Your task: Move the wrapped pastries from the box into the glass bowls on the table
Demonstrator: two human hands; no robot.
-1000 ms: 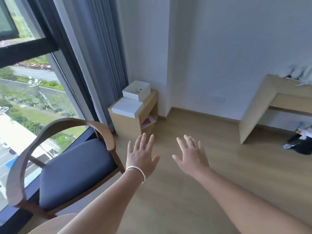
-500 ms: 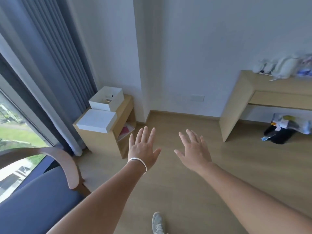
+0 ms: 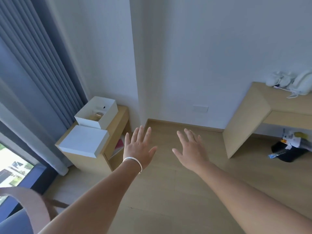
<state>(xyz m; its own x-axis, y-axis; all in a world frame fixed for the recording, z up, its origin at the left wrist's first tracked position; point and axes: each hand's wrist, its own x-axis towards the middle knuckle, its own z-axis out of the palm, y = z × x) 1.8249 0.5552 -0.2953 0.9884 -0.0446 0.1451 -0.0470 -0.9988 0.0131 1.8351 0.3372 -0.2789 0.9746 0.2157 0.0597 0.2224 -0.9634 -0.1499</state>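
— Pastries? None held yet; the left hand [image 3: 137, 147] and right hand [image 3: 190, 149] float nearest us, palms down, fingers spread, both hands empty.

— Where are they, then?

— Beyond the hands, I'd guess in the open white box [image 3: 96, 114] on the small cabinet [image 3: 116, 130] by the curtain [image 3: 33, 78]; something tan sits inside, too small to be sure; its lid [image 3: 83, 143] lies just beside it.

— And the glass bowls?

— Not in sight; that's the risk; a careless reach could knock the box off that narrow top.

Open white box [image 3: 96, 114]: upright on the wooden side cabinet, ahead-left of both empty, spread hands; contents indistinct, lid beside it.
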